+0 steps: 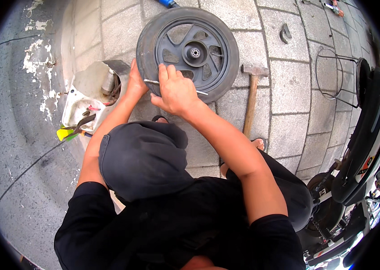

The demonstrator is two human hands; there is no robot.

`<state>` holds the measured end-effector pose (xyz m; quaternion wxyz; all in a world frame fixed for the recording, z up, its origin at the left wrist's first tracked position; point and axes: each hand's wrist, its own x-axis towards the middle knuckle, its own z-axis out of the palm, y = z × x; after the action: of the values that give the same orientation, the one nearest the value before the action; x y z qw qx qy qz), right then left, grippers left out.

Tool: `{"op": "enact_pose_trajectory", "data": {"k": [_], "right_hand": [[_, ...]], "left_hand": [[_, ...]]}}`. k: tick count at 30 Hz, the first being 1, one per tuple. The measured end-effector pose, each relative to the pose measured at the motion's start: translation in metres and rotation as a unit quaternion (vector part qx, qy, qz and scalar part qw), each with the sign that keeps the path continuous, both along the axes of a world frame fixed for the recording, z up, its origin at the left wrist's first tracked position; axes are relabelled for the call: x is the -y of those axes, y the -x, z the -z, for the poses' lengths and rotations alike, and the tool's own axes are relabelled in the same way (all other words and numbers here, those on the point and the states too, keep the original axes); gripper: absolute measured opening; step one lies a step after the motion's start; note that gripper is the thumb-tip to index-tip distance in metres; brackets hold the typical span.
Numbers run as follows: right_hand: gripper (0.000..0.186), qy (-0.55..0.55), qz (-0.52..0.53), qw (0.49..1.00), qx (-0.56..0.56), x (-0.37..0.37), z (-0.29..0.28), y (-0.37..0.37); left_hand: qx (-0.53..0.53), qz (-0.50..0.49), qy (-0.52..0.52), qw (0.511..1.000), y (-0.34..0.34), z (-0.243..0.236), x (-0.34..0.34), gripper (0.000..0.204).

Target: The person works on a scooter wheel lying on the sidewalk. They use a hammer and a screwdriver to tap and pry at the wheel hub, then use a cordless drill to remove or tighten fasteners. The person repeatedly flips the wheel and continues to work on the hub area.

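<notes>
A black motorcycle wheel [182, 48] with its tyre on lies tilted in front of me, hub and spokes facing up. My left hand [136, 83] holds the tyre at its near left side, the fingers partly hidden by the rubber. Over the near part of the rim, my right hand [177, 92] is closed round a thin silver metal rod [152, 82]. One end of the rod sticks out to the left of the fingers, the other to the right across the tyre. The middle of the rod is hidden in my grip.
A wooden-handled hammer [250, 101] lies right of the wheel. At left stands a cut-open white plastic container [74, 101] with tools, pliers [84, 122] among them. A curved dark piece [285, 33] and a wire-frame stand [340, 74] are farther right, near a motorcycle [356, 171].
</notes>
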<state>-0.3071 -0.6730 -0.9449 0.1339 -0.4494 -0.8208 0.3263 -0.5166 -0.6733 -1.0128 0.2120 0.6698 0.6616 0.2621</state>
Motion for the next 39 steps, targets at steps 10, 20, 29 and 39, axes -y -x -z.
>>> {"op": "enact_pose_trajectory", "data": {"k": [10,20,29,39], "right_hand": [[0.044,0.071,0.056,0.989,-0.118,-0.036,-0.018,-0.042],[0.029,0.032,0.331,0.88,-0.338,-0.11,-0.015,-0.13],[0.026,-0.02,0.298,0.901,-0.316,-0.101,0.021,-0.118],[0.02,-0.098,0.197,0.944,-0.246,-0.09,-0.006,-0.108]], "left_hand": [[0.102,-0.014,0.049,0.993,-0.006,-0.012,-0.013,0.064],[0.079,-0.045,0.035,0.995,0.001,-0.007,-0.013,0.076],[0.185,-0.229,0.073,0.953,-0.009,-0.029,-0.002,0.06],[0.041,0.114,-0.141,0.983,-0.056,-0.091,-0.058,0.032]]}}
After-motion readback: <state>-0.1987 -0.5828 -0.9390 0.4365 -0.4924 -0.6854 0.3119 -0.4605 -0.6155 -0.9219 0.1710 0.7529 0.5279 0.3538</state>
